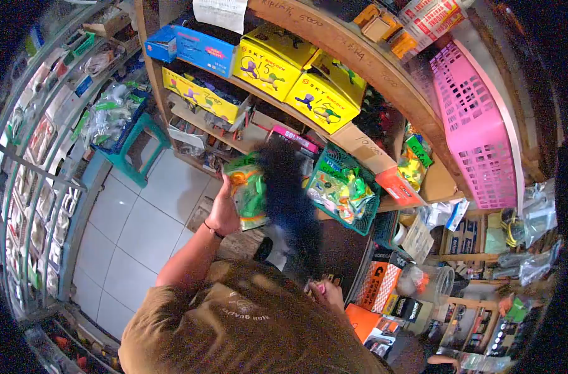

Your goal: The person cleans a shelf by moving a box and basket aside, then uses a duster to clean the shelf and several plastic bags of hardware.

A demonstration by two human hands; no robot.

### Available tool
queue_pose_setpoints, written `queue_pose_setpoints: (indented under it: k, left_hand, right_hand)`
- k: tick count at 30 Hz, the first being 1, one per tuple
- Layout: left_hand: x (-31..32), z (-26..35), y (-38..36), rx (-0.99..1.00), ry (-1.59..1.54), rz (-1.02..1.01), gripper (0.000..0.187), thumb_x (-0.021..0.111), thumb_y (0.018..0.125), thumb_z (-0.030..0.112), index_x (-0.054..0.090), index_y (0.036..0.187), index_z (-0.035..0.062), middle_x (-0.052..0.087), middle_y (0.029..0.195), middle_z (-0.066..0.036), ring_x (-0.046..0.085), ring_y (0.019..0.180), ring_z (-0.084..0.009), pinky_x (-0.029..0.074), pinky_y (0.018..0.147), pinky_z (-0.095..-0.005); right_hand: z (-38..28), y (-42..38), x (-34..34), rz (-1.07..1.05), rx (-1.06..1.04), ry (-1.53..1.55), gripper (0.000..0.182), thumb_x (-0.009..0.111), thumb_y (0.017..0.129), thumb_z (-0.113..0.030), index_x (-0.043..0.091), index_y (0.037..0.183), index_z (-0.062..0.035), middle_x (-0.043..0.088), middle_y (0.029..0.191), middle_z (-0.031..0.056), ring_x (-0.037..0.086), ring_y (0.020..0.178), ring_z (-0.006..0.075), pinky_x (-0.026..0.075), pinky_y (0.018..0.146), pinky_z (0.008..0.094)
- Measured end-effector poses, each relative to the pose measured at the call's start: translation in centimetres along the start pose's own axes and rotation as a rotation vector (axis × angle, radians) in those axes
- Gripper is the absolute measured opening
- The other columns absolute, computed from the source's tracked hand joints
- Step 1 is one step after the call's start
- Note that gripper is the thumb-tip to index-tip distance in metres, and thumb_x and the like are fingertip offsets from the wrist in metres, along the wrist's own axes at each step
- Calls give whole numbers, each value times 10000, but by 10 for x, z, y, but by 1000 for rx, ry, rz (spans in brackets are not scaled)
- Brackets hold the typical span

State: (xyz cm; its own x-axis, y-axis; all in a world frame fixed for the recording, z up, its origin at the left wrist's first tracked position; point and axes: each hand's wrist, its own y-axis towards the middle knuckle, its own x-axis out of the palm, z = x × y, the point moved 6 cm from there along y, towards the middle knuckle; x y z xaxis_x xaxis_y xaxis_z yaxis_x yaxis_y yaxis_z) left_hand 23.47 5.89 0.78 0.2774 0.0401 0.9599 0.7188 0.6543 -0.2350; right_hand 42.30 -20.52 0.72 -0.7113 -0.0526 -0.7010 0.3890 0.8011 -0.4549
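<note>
One packet (252,196) of green pieces, its label only partly legible, was in the L hand (223,209), in front of the shelf. L forearm (187,250) reached up & fwd from the short sleeve, thin bracelet (214,232) at the wrist; thumb pointed up along the packet's L edge. L grip: narrow, round that edge. A dark blur hid the packet's R side. R hand (329,294) sat lower, close to the body, fingers curled w/ a small pink bit at them; can't tell what, if anything, that grip held.

Writing: brown shirt (228,330) read "HIGH QUALITY". Two yellow boxes (321,103), upper shelf, = "SKY BIBCOCK" + handwritten nos., one approx. "15". Lower yellow box (190,90): "7000" by hand, roughly. Blue box (203,53): "HIGH QUALITY", small. Cardboard flap (358,143): "10,000". Pink box (294,138): "SOLI…", rest unclear. Teal basket (364,223), R of the packet, held more bagged pieces.
</note>
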Motion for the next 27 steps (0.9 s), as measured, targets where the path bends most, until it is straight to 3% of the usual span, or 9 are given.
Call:
queue_pose_setpoints:
  k: [3, 4, 7, 10, 14, 17, 22, 24, 27]
  left_hand:
    - [-13, -2, 19, 106, 146, -140, 582, 251, 834, 571, 409, 1180, 130, 520, 1075, -71, 514, 938, -238, 386, 845, -477]
    - [-24, -6, 22, 87, 62, -119, 559, 272, 846, 543, 414, 1174, 113, 523, 1069, -77, 514, 938, -238, 389, 848, -460]
    - [19, -9, 1, -20, -5, 45, 514, 331, 856, 491, 434, 1151, 82, 517, 1076, -85, 508, 938, -247, 394, 847, -434]
    - [2, -9, 15, -27, 31, 38, 582, 309, 833, 550, 402, 1189, 99, 487, 1132, -83, 481, 1006, -261, 371, 874, -463]
    - [11, -9, 13, 14, 44, 19, 592, 310, 812, 587, 404, 1193, 143, 475, 1145, -65, 481, 1010, -255, 386, 844, -484]
    - [-38, -11, 38, 100, 231, -28, 635, 309, 801, 602, 351, 1239, 143, 443, 1193, -67, 466, 1048, -271, 354, 894, -487]
    - [19, -6, 17, -4, -13, 35, 591, 381, 806, 560, 441, 1176, 102, 508, 1133, -93, 491, 1018, -243, 404, 859, -426]
    - [21, -3, 22, 14, 31, 23, 618, 349, 803, 578, 406, 1201, 109, 482, 1162, -91, 475, 1042, -250, 385, 877, -438]
    - [24, -1, 25, 46, 128, -3, 699, 254, 794, 631, 299, 1278, 129, 406, 1251, -86, 428, 1113, -271, 328, 928, -477]
  right_hand:
    - [85, 7, 20, -79, 487, 315, 392, 492, 830, -383, 530, 716, -10, 599, 666, 69, 577, 597, 166, 425, 518, 312]
    - [8, -4, -8, -61, 135, 26, 365, 504, 827, -367, 521, 709, -22, 581, 646, 67, 564, 634, 150, 415, 568, 295]
    - [-37, -7, -26, 27, 84, -52, 330, 522, 826, -326, 523, 692, -24, 551, 611, 87, 539, 594, 157, 416, 565, 297]
    - [101, 17, 21, 192, -282, -111, 397, 551, 783, -402, 534, 712, -12, 565, 613, 124, 561, 563, 286, 432, 531, 349]
    - [-25, 7, -34, 44, -37, -55, 331, 540, 796, -367, 567, 792, -38, 596, 695, 133, 576, 624, 309, 451, 585, 380]
    - [-9, 9, -19, 46, -345, -204, 242, 550, 814, -234, 526, 666, -43, 511, 525, 84, 516, 467, 168, 395, 449, 299]
    - [-11, 13, -24, 175, -138, 30, 255, 529, 812, -290, 547, 682, -71, 516, 530, 62, 508, 473, 142, 388, 444, 292]
    - [10, 15, -7, 235, -436, -467, 325, 532, 817, -313, 532, 656, -31, 497, 505, 65, 475, 448, 119, 379, 441, 279]
    - [-29, 11, -33, 24, -84, -122, 230, 510, 806, -340, 571, 778, -120, 574, 631, 112, 564, 539, 280, 454, 523, 374]
